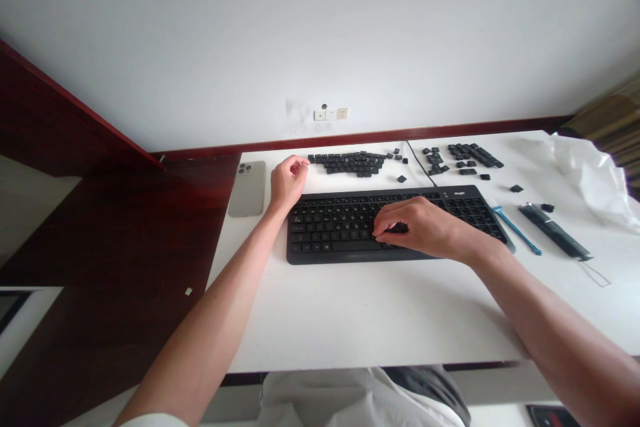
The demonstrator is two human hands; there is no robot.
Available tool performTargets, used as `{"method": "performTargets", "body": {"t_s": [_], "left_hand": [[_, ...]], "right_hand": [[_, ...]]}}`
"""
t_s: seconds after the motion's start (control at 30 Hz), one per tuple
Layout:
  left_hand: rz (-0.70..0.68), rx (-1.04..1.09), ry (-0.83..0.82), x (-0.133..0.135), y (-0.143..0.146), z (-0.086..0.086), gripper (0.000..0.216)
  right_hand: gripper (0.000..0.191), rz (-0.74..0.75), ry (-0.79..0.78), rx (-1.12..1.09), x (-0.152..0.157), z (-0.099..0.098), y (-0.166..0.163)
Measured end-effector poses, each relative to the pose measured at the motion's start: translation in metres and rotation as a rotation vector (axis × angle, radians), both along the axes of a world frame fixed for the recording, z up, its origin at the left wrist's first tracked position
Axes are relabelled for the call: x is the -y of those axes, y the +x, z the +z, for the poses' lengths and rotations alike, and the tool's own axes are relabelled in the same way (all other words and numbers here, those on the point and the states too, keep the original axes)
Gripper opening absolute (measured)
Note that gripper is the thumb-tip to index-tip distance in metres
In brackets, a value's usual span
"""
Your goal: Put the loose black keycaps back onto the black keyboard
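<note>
A black keyboard (313,257) lies on the white table, with caps on its left keys and bare key sockets on its right side. My right hand (417,225) rests over its middle, thumb and forefinger pinched down at the keys; whatever is between the fingertips is hidden. Just beyond the keyboard's back left corner is my left hand (289,181), its fingers curled in beside a row of loose black keycaps (350,163). I cannot make out anything held in it. Another group of loose keycaps (475,153) lies further right, with several single ones scattered around.
A pale phone (249,190) lies at the table's left edge. Right of the keyboard are a blue tool (517,230), a dark flat pouch-like item (555,232) and a crumpled white plastic bag (593,173). A cable (420,163) runs back toward the wall.
</note>
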State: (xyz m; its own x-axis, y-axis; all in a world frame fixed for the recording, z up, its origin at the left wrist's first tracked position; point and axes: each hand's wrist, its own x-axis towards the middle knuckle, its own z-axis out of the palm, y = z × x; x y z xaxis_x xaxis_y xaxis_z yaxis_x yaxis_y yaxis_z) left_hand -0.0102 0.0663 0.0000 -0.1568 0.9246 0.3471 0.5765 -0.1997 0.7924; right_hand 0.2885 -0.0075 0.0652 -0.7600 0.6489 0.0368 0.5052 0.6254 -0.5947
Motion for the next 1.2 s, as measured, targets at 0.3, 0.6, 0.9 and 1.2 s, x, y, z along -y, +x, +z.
{"method": "performTargets", "body": {"t_s": [0.3, 0.6, 0.9, 1.2], "left_hand": [[-0.002, 0.009, -0.007, 0.001, 0.000, 0.001, 0.018], [-0.021, 0.020, -0.025, 0.002, 0.001, 0.004, 0.017], [0.004, 0.021, -0.044, 0.003, 0.001, 0.004, 0.018], [0.000, 0.060, -0.036, 0.003, 0.000, 0.006, 0.017]], "right_hand": [[0.017, -0.026, 0.086, 0.087, 0.010, -0.001, -0.002], [0.027, -0.012, 0.613, 0.389, 0.060, -0.001, -0.031], [0.022, -0.207, 0.574, 0.254, 0.064, -0.020, -0.027], [0.028, -0.331, 0.346, 0.066, 0.007, -0.005, -0.041]]}}
